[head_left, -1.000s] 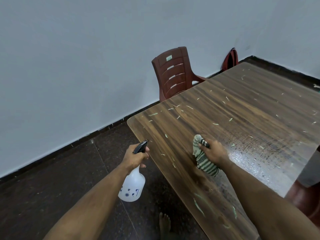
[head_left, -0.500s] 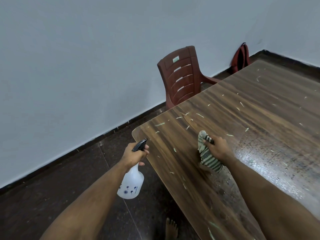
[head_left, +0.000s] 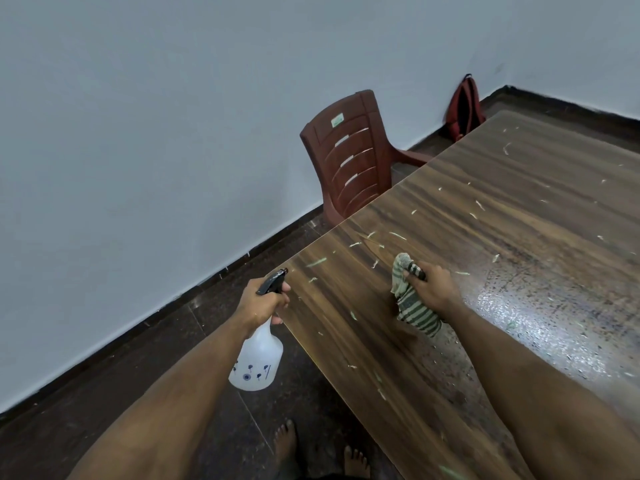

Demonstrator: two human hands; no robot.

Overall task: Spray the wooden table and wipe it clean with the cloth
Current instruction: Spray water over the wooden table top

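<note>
— Pale blue-grey walls (head_left: 138, 133) and a dark tiled floor (head_left: 104, 393); what sits at the left?

— Beside the bench's near-left corner, the left hand (head_left: 261, 303) has its fingers wrapped tight round the neck of a white spray bottle (head_left: 258, 358). Its black trigger head (head_left: 272, 284) points toward the bench and its body hangs over the floor, just off the bench edge.

— And further along?

— A reddish-brown plastic chair (head_left: 349, 157) stands by the wall, at the wooden bench's (head_left: 502, 209) far-left edge. On the bench, the right hand (head_left: 433, 289) closes its fingers on a bunched green-striped cloth (head_left: 412, 303), pressed to the wood near that left corner. Pale scraps (head_left: 317, 262) are scattered over the surface.

— To the right?

— A wet, glistening speckled patch (head_left: 540, 317) lies just right of the cloth. A red backpack (head_left: 464, 109) leans in the far corner. Two bare feet (head_left: 285, 448) show at the bottom.
</note>
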